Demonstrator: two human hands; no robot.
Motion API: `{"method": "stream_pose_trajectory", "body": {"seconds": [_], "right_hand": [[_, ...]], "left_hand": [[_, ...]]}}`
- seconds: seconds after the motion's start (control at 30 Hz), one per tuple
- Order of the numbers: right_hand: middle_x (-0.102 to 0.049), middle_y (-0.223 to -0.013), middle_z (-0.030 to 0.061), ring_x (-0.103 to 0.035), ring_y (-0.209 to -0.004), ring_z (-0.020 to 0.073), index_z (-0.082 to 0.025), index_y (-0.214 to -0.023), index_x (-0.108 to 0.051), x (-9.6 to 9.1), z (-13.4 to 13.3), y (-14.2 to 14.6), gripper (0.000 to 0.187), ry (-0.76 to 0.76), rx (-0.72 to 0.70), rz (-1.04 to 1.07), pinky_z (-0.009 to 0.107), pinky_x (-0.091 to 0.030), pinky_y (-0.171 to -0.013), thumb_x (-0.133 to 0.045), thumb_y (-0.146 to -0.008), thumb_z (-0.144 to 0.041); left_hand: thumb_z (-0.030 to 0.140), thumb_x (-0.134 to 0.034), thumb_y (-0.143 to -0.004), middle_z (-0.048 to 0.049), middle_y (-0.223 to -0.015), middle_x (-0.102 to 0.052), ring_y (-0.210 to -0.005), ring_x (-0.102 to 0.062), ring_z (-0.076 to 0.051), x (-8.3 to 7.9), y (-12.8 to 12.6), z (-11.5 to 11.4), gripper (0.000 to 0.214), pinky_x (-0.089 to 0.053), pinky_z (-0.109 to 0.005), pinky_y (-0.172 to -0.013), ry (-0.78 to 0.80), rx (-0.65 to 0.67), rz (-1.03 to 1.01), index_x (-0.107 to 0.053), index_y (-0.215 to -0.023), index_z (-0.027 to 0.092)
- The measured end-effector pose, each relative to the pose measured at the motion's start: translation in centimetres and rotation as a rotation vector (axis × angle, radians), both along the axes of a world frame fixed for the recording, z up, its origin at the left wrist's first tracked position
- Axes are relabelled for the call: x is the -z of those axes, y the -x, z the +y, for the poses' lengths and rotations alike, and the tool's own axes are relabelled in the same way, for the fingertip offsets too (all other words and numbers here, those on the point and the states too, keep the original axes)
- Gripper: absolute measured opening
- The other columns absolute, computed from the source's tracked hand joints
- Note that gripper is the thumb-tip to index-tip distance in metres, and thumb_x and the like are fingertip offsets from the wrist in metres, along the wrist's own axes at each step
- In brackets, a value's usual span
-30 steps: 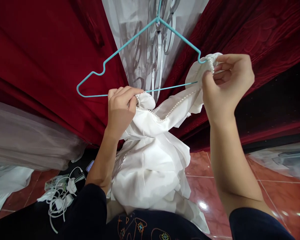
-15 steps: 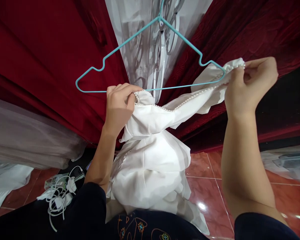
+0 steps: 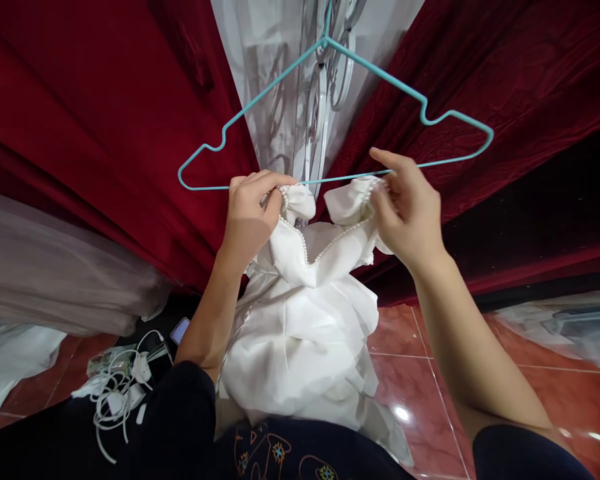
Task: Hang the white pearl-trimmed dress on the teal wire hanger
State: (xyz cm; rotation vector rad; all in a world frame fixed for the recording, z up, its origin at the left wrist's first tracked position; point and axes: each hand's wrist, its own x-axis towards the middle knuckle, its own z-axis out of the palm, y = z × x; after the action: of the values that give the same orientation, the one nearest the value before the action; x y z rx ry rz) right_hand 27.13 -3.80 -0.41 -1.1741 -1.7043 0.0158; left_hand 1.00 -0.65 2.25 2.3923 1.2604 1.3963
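A white dress (image 3: 305, 347) with a pearl-trimmed neckline lies bunched up in front of my body. My left hand (image 3: 253, 213) is closed on its left shoulder, the pearl edge pinched between thumb and fingers. At the other shoulder, my right hand (image 3: 407, 207) has its thumb on the pearl trim, slightly blurred, with one finger stretched out above the cloth. Just behind both hands runs the bottom bar of a light blue hanger (image 3: 375, 67). Both hanger ends stick out past the dress, and its right end is bare.
Dark red curtains (image 3: 105, 120) hang on both sides of a white ornate frame (image 3: 317, 120). Tangled white cables (image 3: 117, 400) and a phone (image 3: 180, 330) lie at lower left. Red floor tiles (image 3: 410, 380) show at right, with sheer pale fabric (image 3: 555, 327) beyond.
My right hand has moved left and inward, bringing the dress's right shoulder toward the left one. The hanger has shifted right, and its right end is out of the cloth.
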Motion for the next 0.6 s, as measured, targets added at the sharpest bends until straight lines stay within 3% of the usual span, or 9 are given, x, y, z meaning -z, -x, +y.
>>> {"method": "stream_pose_trajectory", "body": {"seconds": [0.1,0.2,0.3,0.37,0.43,0.53,0.6], "right_hand": [[-0.078,-0.104,0.0075,-0.071,-0.082,0.0184,-0.022,-0.130,-0.073,0.8,1.3,0.7,0.039,0.012,-0.021,0.012,0.036,-0.061,-0.077,-0.051,-0.106,-0.045],[-0.081,-0.116,0.0086,-0.078,-0.100,0.0217,-0.023,-0.123,-0.076,2.2,1.5,0.7,0.036,-0.075,-0.018,0.101,0.039,-0.063,-0.089,-0.050,-0.108,-0.044],[-0.081,-0.120,0.0069,-0.079,-0.108,0.0238,-0.027,-0.125,-0.076,2.7,1.2,0.3,0.034,-0.125,-0.022,0.156,0.043,-0.063,-0.095,-0.053,-0.109,-0.044],[-0.081,-0.118,0.0061,-0.079,-0.107,0.0242,-0.028,-0.124,-0.077,2.7,1.2,0.2,0.033,-0.123,-0.010,0.167,0.044,-0.064,-0.094,-0.053,-0.109,-0.045],[-0.081,-0.115,0.0060,-0.079,-0.105,0.0244,-0.028,-0.120,-0.077,2.6,1.4,0.3,0.034,-0.120,0.000,0.167,0.044,-0.065,-0.093,-0.051,-0.109,-0.046],[-0.080,-0.111,0.0068,-0.079,-0.101,0.0247,-0.027,-0.118,-0.077,2.6,2.0,0.7,0.035,-0.131,0.005,0.176,0.044,-0.064,-0.090,-0.051,-0.110,-0.048],[-0.080,-0.110,0.0068,-0.078,-0.098,0.0241,-0.026,-0.118,-0.078,2.9,2.2,1.0,0.035,-0.146,-0.003,0.192,0.043,-0.064,-0.089,-0.052,-0.109,-0.047]], "left_hand": [[0.003,-0.056,-0.095,0.0012,-0.103,-0.083,-0.096,-0.075,-0.021,0.1,0.1,-0.2,0.032,-0.049,-0.040,-0.103,-0.028,-0.008,-0.004,-0.079,-0.102,0.024],[0.003,-0.058,-0.095,0.0007,-0.106,-0.083,-0.100,-0.076,-0.021,0.7,0.2,-0.4,0.029,-0.052,-0.040,-0.106,-0.090,0.023,-0.047,-0.078,-0.100,0.024],[0.010,-0.057,-0.098,-0.0024,-0.113,-0.078,-0.112,-0.074,-0.022,2.0,0.9,-0.5,0.023,-0.056,-0.040,-0.102,-0.186,-0.125,-0.155,-0.075,-0.099,0.024],[0.019,-0.057,-0.101,-0.0050,-0.112,-0.072,-0.109,-0.072,-0.021,3.3,2.2,-0.4,0.016,-0.058,-0.039,-0.092,-0.243,-0.306,-0.249,-0.073,-0.101,0.024],[0.025,-0.061,-0.099,-0.0043,-0.102,-0.064,-0.096,-0.067,-0.018,4.6,4.3,0.1,0.007,-0.056,-0.036,-0.083,-0.285,-0.400,-0.402,-0.067,-0.098,0.022],[0.016,-0.067,-0.085,0.0015,-0.087,-0.049,-0.083,-0.056,-0.010,6.1,8.0,1.5,0.016,-0.052,-0.032,-0.081,-0.282,-0.396,-0.735,-0.052,-0.085,0.020],[0.005,-0.062,-0.080,0.0040,-0.081,-0.041,-0.079,-0.051,-0.007,6.4,10.1,2.8,0.024,-0.049,-0.028,-0.082,-0.251,-0.404,-0.863,-0.043,-0.079,0.020]]}}
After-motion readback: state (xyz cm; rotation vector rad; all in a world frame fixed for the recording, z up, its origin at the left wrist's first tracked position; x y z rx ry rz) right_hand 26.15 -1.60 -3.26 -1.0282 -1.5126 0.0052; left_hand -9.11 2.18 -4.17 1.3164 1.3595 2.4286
